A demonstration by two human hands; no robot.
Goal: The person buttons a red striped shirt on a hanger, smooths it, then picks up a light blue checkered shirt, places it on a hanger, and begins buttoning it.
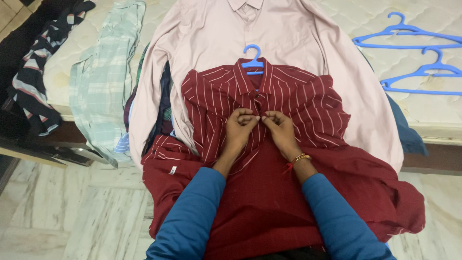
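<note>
A dark red shirt with thin white stripes point(298, 103) lies on the mattress edge, hung on a blue hanger point(252, 60) whose hook shows above the collar. Its lower part drapes over the edge toward me. My left hand point(239, 126) and my right hand point(278, 126) meet at the shirt's front placket, just below the collar, each pinching the fabric near a button. Both arms wear blue sleeves, and a bracelet sits on my right wrist.
Under the red shirt lies a pale pink shirt point(284, 33). A light green checked shirt point(103, 72) and a dark striped garment point(41, 77) lie at the left. Two blue hangers point(418, 41) rest on the mattress point(433, 106) at the right. Marble floor point(72, 212) is below.
</note>
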